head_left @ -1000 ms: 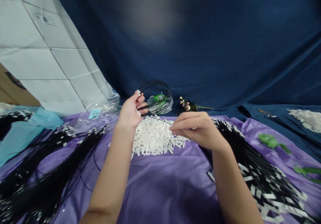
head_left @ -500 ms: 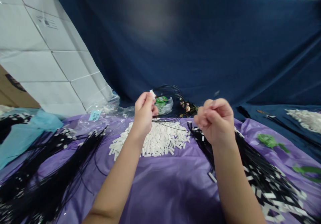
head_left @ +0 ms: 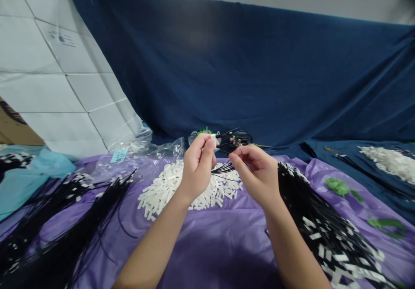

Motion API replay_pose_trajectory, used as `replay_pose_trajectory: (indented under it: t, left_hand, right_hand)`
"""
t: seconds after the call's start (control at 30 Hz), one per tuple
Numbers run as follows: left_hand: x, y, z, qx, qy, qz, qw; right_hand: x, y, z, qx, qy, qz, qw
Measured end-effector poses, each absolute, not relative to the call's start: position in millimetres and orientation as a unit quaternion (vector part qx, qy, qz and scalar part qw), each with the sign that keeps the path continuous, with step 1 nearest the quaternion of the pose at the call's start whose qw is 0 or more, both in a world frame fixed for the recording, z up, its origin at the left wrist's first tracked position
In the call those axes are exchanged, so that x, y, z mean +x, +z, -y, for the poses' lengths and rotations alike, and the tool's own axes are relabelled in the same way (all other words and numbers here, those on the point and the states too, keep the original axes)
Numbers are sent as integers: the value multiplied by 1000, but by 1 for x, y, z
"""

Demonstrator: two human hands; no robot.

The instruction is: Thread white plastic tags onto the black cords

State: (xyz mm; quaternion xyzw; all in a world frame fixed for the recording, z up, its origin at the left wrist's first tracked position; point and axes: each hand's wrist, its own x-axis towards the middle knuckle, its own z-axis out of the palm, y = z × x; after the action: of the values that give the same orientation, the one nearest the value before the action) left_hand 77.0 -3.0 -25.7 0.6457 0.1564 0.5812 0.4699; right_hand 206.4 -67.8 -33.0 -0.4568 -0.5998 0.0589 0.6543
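Note:
My left hand [head_left: 198, 166] is closed on a small bundle of thin black cords [head_left: 223, 168]. White plastic pieces [head_left: 213, 141] stick out between its thumb and forefinger. From there the cords loop to the right and pass behind my right hand [head_left: 256, 171]. That hand's thumb and forefinger are pressed together beside the loop; whatever is between them is too small to make out. Beneath both hands a heap of small white plastic pieces [head_left: 162, 189] lies on the purple sheet [head_left: 220, 241].
Bundles of black cords with white ends lie at left [head_left: 81, 228] and right [head_left: 311, 207]. Clear plastic bags [head_left: 165, 148] are behind the heap. Green strips [head_left: 337, 186] and another white heap [head_left: 389, 161] are far right. A blue cloth [head_left: 243, 73] hangs behind; white boxes [head_left: 52, 90] stand left.
My right hand has moved left and in toward my left hand, its fist loosening into a pinch. My left hand has shifted slightly right and down, still gripping the cords.

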Motion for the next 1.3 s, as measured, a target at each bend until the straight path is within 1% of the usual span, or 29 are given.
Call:
replay_pose_trajectory:
  t: [0.23, 0.33, 0.43, 0.5, 0.63, 0.77, 0.87, 1.07, 1.3]
  left_hand:
    - [77, -21, 11, 640, 597, -192, 444]
    - [77, -22, 12, 658, 601, -195, 411]
    - [78, -23, 13, 682, 597, -198, 373]
    - [78, -24, 13, 682, 599, -203, 368]
    - [81, -24, 14, 670, 587, -209, 405]
    - [87, -24, 14, 641, 566, -199, 479]
    - [89, -24, 15, 618, 559, -208, 513]
    - [93, -27, 15, 604, 562, -259, 502]
    - [101, -32, 16, 603, 573, -270, 484]
  right_hand:
    - [210, -28, 72, -481, 116, 596, 632]
    - [210, -27, 73, -484, 136, 589, 633]
    - [209, -28, 72, -487, 129, 584, 637]
    - [208, -28, 72, -489, 101, 593, 632]
    - [204, -26, 70, -471, 25, 634, 612]
    - [199, -26, 68, -455, -2, 622, 637]
    - [196, -26, 68, -453, -20, 614, 646]
    - [197, -27, 65, -453, -33, 621, 639]
    - [204, -30, 62, -451, -59, 626, 633]
